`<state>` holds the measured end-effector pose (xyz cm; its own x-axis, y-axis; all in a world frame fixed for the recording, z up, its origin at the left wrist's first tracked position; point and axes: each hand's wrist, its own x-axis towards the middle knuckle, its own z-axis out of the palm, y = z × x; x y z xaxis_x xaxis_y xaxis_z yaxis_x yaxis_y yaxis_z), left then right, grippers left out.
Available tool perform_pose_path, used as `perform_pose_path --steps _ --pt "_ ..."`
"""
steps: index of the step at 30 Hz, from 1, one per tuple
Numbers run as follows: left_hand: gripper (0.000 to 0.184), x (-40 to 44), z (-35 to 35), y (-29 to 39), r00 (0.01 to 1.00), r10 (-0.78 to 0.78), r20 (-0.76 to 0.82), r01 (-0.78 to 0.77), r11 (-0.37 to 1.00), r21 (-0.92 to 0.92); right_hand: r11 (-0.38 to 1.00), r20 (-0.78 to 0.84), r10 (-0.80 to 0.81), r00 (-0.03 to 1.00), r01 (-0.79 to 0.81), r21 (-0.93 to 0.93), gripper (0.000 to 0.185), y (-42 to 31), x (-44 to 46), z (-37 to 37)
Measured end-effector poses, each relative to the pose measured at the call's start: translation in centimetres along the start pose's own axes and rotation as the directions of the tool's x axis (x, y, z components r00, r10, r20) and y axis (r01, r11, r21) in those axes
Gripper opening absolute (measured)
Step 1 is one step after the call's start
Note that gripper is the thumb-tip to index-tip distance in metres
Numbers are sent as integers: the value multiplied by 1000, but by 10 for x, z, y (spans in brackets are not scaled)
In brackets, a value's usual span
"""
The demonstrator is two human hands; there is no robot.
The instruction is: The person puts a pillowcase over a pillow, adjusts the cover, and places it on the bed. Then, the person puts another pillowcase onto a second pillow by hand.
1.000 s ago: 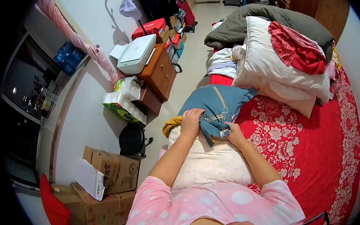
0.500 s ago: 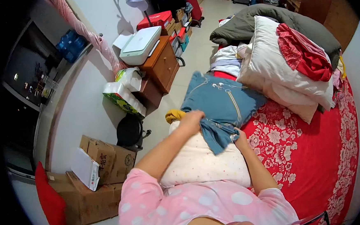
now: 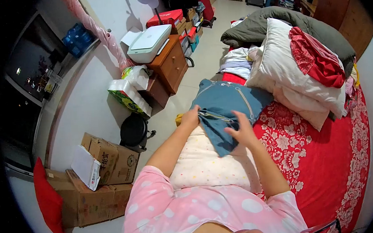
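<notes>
A teal pillowcase (image 3: 226, 96) lies in front of me over the far part of a white dotted pillow (image 3: 206, 166). Whether the pillow reaches inside the pillowcase I cannot tell. At its near left edge, my left hand (image 3: 191, 118) is closed on the gathered fabric. My right hand (image 3: 244, 132) hovers over the pillowcase's near right side, its thumb and fingers apart. Between the hands, a loose fold of the pillowcase hangs down onto the dotted pillow. Some mustard-yellow cloth (image 3: 179, 119) peeks out beside my left hand.
Right of the pillow spreads a red floral bedsheet (image 3: 317, 164). Stacked white pillows (image 3: 281, 63) bear a red cloth (image 3: 319, 59), with a dark green quilt (image 3: 257, 22) behind. To the left stand cardboard boxes (image 3: 112, 159), a black stool (image 3: 133, 130) and a wooden cabinet (image 3: 168, 66) carrying a printer (image 3: 150, 44).
My right hand has let go of the pillowcase's near corner and opened above it. My left hand has shifted slightly left and nearer, still on the fabric. The yellow cloth is less visible.
</notes>
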<state>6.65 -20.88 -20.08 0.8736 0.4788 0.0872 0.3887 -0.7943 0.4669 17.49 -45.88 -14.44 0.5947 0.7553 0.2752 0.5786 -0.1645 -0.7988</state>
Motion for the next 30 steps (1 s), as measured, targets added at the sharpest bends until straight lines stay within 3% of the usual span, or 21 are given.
perform_pose_path --steps 4,7,8,11,14,15,17,18,21,24,25,27,29,30 --pt "30 -30 -37 84 992 40 118 -42 999 11 934 31 -2 1000 13 -358 80 -20 1 40" --pt "33 -57 -48 94 980 182 82 -178 982 -57 980 155 60 986 -28 -199 67 5 7 32" --pt "35 -61 -51 91 971 235 46 -229 968 -101 969 174 185 967 -150 -197 50 5 8 22" --pt "40 -63 -42 69 959 280 43 -277 959 -52 905 135 274 952 -208 -370 36 35 4 19" --pt "38 -52 -39 61 954 297 -53 -297 955 9 949 60 297 953 -288 -124 27 59 -2 40" --pt "37 -48 -42 60 962 265 -71 -262 964 51 904 204 394 896 -418 88 24 50 -1 35" --pt "36 -43 -49 62 974 203 -104 -190 974 125 614 525 447 724 -675 409 20 9 -4 14" --pt "36 -41 -44 54 911 346 -223 -311 934 175 628 513 393 763 -630 456 18 -7 -9 13" --pt "35 -37 -26 23 899 383 -211 -351 920 175 577 556 464 689 -712 401 20 -2 -12 16" --pt "31 -57 -49 56 1000 -10 -18 10 999 -36 786 419 356 835 -510 350 17 45 -14 32" --pt "30 -61 -45 58 1000 30 6 -30 999 -36 843 370 311 875 -434 318 16 54 -13 30" --pt "31 -72 -38 63 992 106 62 -104 994 -38 822 360 393 846 -499 275 19 70 -17 32" --pt "28 -73 -41 55 988 153 -26 -153 988 9 864 270 445 854 -489 122 22 86 -23 44" --pt "28 -70 -42 40 978 193 -77 -190 981 47 843 326 447 833 -514 160 27 50 -24 30"
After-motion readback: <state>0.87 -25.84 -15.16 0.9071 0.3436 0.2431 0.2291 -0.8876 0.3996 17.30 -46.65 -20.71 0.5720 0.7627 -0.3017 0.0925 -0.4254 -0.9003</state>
